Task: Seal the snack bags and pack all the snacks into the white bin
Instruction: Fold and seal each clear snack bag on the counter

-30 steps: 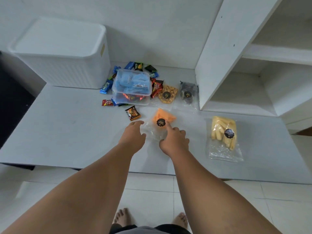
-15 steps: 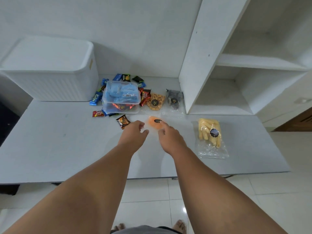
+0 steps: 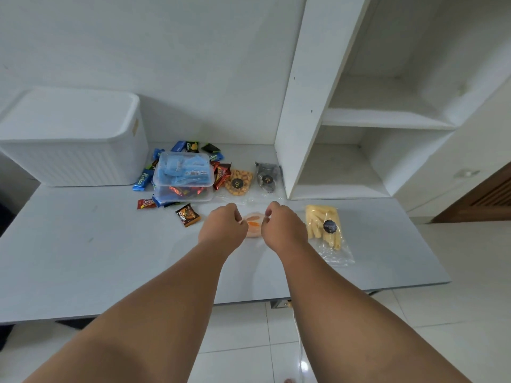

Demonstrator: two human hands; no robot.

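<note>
While both hands pinch its top corners, the orange bag [image 3: 253, 224] hangs upright at the bench [image 3: 83, 244] centre, mouth up, long axis vertical. Left hand [image 3: 223, 227] and right hand [image 3: 282, 226] have fingers pressed together on the plastic. Three more bags lie at one to three o'clock; one white bin [image 3: 74, 139] stands at ten o'clock.

A home room, by the look of it: a built-in white shelf unit [image 3: 359, 120] rises from a pale counter [image 3: 83, 258] over glossy white floor tiles [image 3: 249, 341], with a wooden louvred door [image 3: 486, 200] at right.
</note>
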